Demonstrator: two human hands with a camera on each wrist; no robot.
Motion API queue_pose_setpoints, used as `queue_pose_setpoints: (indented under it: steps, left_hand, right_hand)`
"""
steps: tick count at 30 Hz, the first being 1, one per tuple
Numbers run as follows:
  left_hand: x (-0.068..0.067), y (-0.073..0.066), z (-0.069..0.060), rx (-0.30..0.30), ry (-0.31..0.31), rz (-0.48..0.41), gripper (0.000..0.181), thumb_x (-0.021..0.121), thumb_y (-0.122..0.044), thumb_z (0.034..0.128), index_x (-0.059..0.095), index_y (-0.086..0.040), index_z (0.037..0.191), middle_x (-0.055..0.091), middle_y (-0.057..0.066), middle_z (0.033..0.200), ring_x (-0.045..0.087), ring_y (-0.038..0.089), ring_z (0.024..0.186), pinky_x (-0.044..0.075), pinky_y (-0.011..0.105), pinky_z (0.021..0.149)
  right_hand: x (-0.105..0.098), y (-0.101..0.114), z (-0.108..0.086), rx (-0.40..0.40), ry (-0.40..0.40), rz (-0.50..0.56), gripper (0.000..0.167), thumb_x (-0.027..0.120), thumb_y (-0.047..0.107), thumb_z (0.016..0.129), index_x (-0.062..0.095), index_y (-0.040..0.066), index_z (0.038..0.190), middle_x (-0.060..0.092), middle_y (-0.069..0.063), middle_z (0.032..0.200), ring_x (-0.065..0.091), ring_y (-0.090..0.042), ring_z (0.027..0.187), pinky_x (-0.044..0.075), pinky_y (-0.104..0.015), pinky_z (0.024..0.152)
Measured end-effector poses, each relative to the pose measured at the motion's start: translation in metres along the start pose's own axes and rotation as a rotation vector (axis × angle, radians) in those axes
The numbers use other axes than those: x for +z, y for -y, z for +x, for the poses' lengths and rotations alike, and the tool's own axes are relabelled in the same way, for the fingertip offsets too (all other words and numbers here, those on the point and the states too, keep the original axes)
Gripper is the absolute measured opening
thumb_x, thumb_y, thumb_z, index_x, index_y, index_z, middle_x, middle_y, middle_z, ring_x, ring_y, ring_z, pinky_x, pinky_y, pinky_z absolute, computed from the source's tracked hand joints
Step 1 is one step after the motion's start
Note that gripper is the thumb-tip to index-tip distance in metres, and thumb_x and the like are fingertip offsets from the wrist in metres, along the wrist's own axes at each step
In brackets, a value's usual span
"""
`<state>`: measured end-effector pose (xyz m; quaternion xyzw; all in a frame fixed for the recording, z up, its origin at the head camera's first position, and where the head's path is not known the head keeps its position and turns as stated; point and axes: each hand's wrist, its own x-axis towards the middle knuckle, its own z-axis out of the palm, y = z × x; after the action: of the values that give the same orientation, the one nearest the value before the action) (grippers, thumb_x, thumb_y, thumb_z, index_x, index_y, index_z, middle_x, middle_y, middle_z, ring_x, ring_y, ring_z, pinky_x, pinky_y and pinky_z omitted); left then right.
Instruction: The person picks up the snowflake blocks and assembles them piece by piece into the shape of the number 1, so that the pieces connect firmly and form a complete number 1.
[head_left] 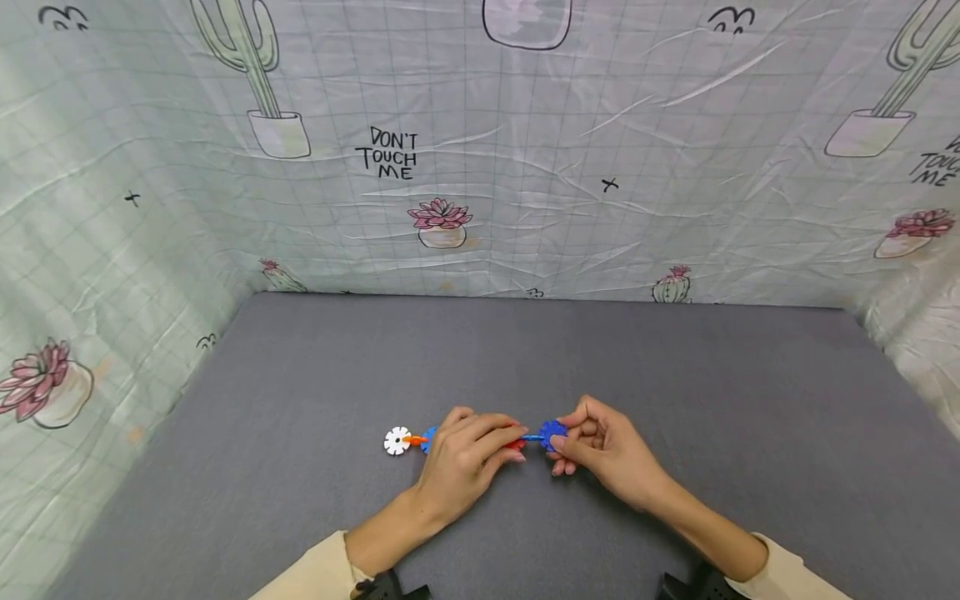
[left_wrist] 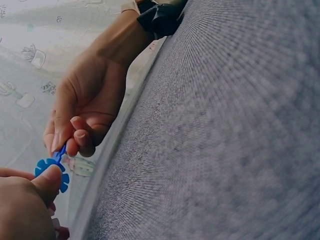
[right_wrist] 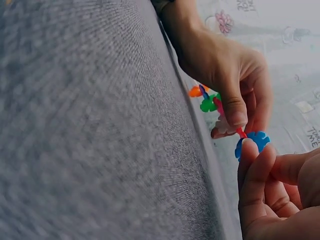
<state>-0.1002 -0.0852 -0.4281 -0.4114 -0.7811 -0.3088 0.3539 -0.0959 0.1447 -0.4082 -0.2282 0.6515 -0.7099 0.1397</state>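
Observation:
Notched plastic discs are slotted edge to edge into a chain. In the head view a white disc [head_left: 397,441] ends it at the left, joined to an orange disc [head_left: 415,440]. My left hand [head_left: 468,454] covers and grips the chain's middle; a red disc [head_left: 516,444] shows by its fingertips. My right hand [head_left: 611,454] pinches a dark blue disc [head_left: 553,433] at the right end between thumb and fingers. In the left wrist view, my left thumb presses a lighter blue disc [left_wrist: 64,181]. A green disc [right_wrist: 209,103] shows beyond my left hand in the right wrist view.
A grey cloth-covered table [head_left: 712,400] lies beneath both hands. Behind it and at its sides hangs a pale curtain [head_left: 525,208] printed with cacti and potted plants. Dark straps with mounts [head_left: 390,586] sit at the wrists.

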Motion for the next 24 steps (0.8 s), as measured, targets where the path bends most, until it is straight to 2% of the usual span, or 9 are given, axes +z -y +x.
queue_pose_setpoints:
  steps: [3,7,10,14,19,24]
  left_hand:
    - [-0.0007,-0.0006,0.0001,0.003,0.002,0.004,0.030,0.080,-0.020,0.0729,0.074,-0.008,0.099,0.070,0.002,0.094,0.066,0.011,0.084,0.046,0.031,0.073]
    - [-0.0015,-0.0014,0.0005,0.007,0.003,0.003,0.026,0.077,-0.022,0.0780,0.074,-0.007,0.100,0.069,0.003,0.094,0.066,0.012,0.084,0.047,0.031,0.073]
    - [-0.0017,-0.0021,0.0010,0.014,0.009,-0.005,0.024,0.072,-0.023,0.0833,0.073,-0.006,0.100,0.069,0.004,0.095,0.066,0.012,0.084,0.047,0.031,0.073]
    - [-0.0018,-0.0029,0.0017,0.022,0.015,-0.017,0.023,0.069,-0.023,0.0872,0.072,-0.004,0.100,0.069,0.005,0.095,0.067,0.013,0.083,0.047,0.031,0.072]
    - [-0.0022,-0.0033,0.0017,0.016,0.012,-0.006,0.024,0.072,-0.022,0.0838,0.073,-0.005,0.099,0.069,0.005,0.096,0.067,0.013,0.083,0.046,0.032,0.072]
    - [-0.0012,-0.0035,0.0036,-0.005,0.002,0.015,0.029,0.077,-0.020,0.0760,0.073,-0.006,0.100,0.069,0.004,0.097,0.066,0.012,0.086,0.045,0.032,0.074]
  right_hand:
    - [0.0008,-0.0011,0.0000,-0.011,0.003,0.025,0.021,0.059,-0.003,0.092,0.043,-0.014,0.101,0.059,-0.033,0.085,0.067,-0.023,0.070,0.055,-0.033,0.064]
    - [0.0018,-0.0023,0.0003,-0.033,-0.005,0.051,0.011,0.058,-0.006,0.092,0.048,-0.006,0.098,0.060,-0.032,0.083,0.068,-0.024,0.069,0.055,-0.033,0.063]
    - [0.0026,-0.0027,0.0008,-0.038,0.000,0.065,0.011,0.056,-0.009,0.092,0.050,-0.001,0.097,0.060,-0.031,0.081,0.068,-0.025,0.069,0.056,-0.034,0.064]
    - [0.0035,-0.0028,0.0012,-0.027,0.012,0.069,0.011,0.057,-0.007,0.092,0.047,-0.005,0.097,0.060,-0.028,0.079,0.068,-0.025,0.070,0.056,-0.037,0.066]
    - [0.0040,-0.0040,0.0014,-0.018,0.008,0.066,0.016,0.058,-0.003,0.093,0.045,-0.010,0.098,0.059,-0.031,0.080,0.068,-0.025,0.070,0.056,-0.036,0.067]
    - [0.0049,-0.0039,0.0019,0.014,-0.063,0.034,0.022,0.059,0.000,0.093,0.044,-0.013,0.103,0.062,-0.031,0.087,0.068,-0.024,0.071,0.055,-0.031,0.064]
